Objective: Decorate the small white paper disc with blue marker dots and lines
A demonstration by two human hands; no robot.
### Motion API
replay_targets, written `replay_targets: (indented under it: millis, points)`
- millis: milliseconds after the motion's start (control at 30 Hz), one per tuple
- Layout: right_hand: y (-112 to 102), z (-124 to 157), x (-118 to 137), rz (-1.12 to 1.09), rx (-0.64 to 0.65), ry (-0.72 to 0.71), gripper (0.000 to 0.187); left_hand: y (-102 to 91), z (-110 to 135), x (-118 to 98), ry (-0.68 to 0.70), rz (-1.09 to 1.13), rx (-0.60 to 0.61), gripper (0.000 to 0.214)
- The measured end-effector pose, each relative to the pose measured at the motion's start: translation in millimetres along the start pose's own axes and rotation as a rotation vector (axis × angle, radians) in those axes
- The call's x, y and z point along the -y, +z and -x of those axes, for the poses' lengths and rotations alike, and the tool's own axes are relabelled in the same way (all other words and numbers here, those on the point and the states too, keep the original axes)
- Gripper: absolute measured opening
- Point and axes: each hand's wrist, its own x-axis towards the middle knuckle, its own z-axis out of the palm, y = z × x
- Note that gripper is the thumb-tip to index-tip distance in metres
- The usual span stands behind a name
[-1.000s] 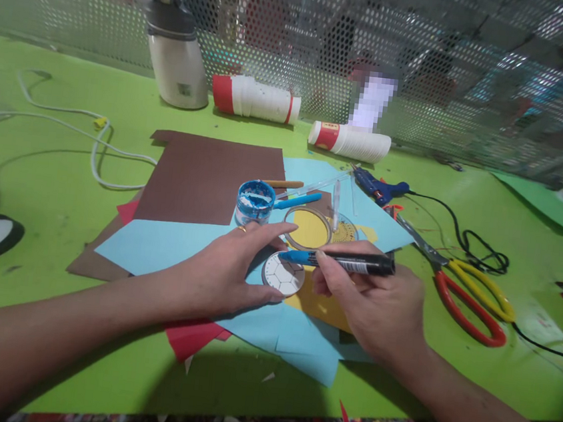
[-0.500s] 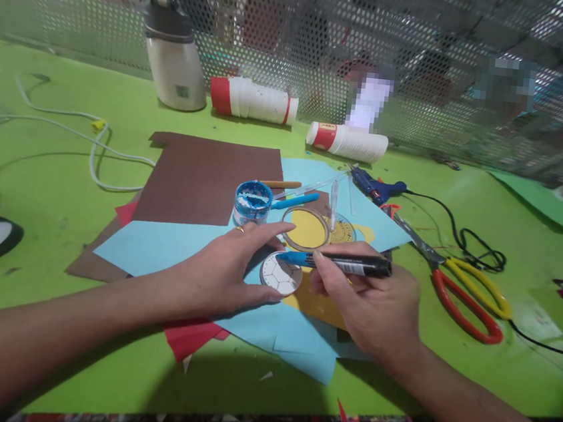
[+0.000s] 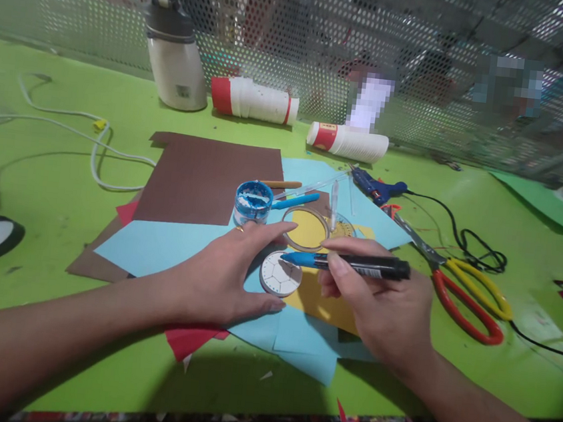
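Observation:
My left hand (image 3: 227, 272) lies flat on the light blue paper (image 3: 167, 246), fingers and thumb spread around a small white paper disc (image 3: 281, 276) drawn with a football pattern. My right hand (image 3: 377, 302) is closed on a black marker with a blue tip (image 3: 351, 265), held level with the tip just above the disc's upper edge. A yellow paper piece (image 3: 325, 304) lies under the disc and my right fingers. A ring on a yellow circle (image 3: 307, 229) sits just behind the disc.
A blue paint pot (image 3: 253, 202), brushes, a brown sheet (image 3: 209, 180) and red paper surround the work. Red-and-yellow scissors (image 3: 459, 290) and a blue glue gun (image 3: 377, 187) with black cable lie right. Two glue bottles (image 3: 256, 99) and a jug stand by the mesh wall. White cable lies left.
My right hand has drawn slightly to the right with the marker, so the tip sits at the disc's upper right edge. My left hand stays in place.

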Motion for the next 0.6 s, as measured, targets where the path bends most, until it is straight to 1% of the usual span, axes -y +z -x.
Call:
replay_targets:
  millis: [100, 233, 400, 600]
  points:
    - [0.4, -0.6, 0.3, -0.006, 0.021, 0.002, 0.009, -1.0, 0.7, 0.1, -0.020, 0.086, 0.018, 0.084]
    - [0.9, 0.1, 0.5, -0.003, 0.043, 0.010, 0.008, -1.7, 0.4, -1.2, -0.062, 0.159, 0.017, 0.087]
    - [1.6, 0.3, -1.5, -0.009, 0.062, 0.017, 0.008, -1.3, -0.8, -1.5, -0.081, 0.177, -0.011, 0.089]
    - [2.4, 0.6, -2.6, 0.000, 0.062, 0.041, 0.010, 1.6, -1.9, 1.4, -0.093, 0.182, -0.017, 0.089]
